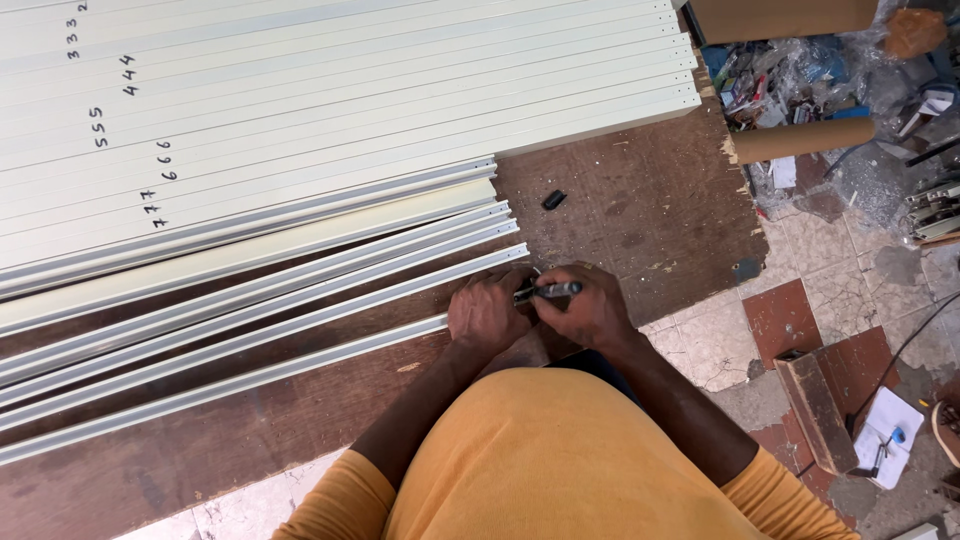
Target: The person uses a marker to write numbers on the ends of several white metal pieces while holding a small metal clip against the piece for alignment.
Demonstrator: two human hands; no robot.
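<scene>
The right hand (592, 305) pinches a black marker (548, 291), tip toward the left hand (487, 312), whose fingers close on the end of the nearest cream strip (230, 380). Marking cleanly likely needs that end pinned flat on the brown board (640, 200).

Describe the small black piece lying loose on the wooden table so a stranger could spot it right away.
Start at the brown wooden table, just past the cut ends of the cream metal strips. The small black cap lies alone on bare wood, above the hands. It is the only dark loose piece there, unlike the marker being held.
</scene>
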